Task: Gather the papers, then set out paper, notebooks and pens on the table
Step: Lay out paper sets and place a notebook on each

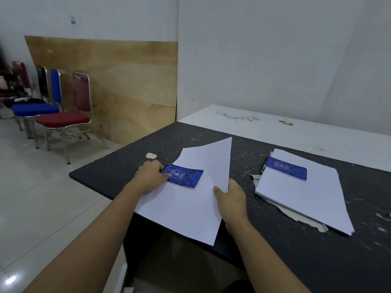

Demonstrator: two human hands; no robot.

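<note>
A white sheet of paper (190, 204) lies slanted over the near left corner of the black table (296, 240), its near corner hanging past the edge. A small blue spiral notebook (184, 176) lies on the sheet, and my left hand (151, 173) grips its left end. My right hand (229, 196) pinches the sheet's right edge, thumb on top. To the right, a stack of white papers (304, 197) carries a second blue notebook (285, 167). No pens are in view.
A torn scrap of paper (296, 217) pokes out from under the right stack. A white table (296, 130) adjoins the black one at the back. Chairs (63, 111) and a plywood board (127, 92) stand on the left against the wall.
</note>
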